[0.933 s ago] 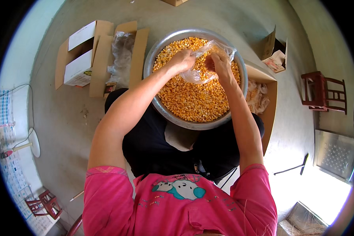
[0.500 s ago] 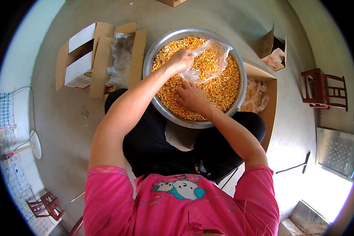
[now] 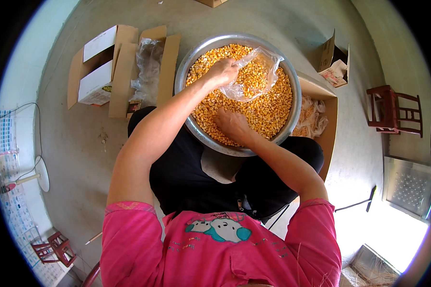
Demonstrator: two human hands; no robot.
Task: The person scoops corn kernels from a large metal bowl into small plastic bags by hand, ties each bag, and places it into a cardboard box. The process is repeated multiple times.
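Observation:
A large round metal basin [image 3: 296,107] full of yellow corn kernels [image 3: 275,112] stands in front of my lap. My left hand [image 3: 223,71] is closed on the near-left edge of a clear plastic bag [image 3: 274,58]. The bag lies over the corn with its mouth spread, and kernels show in and through it. Just below it, my right hand [image 3: 233,125] presses into the corn with curled fingers. Its fingertips are partly hidden among the kernels it grips.
Left of the basin stand an open white-and-brown carton [image 3: 95,88] and a carton [image 3: 168,67] holding crumpled clear plastic [image 3: 147,62]. To the right, another carton [image 3: 328,143] holds bagged corn [image 3: 311,119]. Farther right are a small carton [image 3: 334,67] and a red wooden chair [image 3: 392,110].
My right hand has shifted slightly left and down, and its fingers have curled deeper into the corn. The left hand and the bag have hardly moved.

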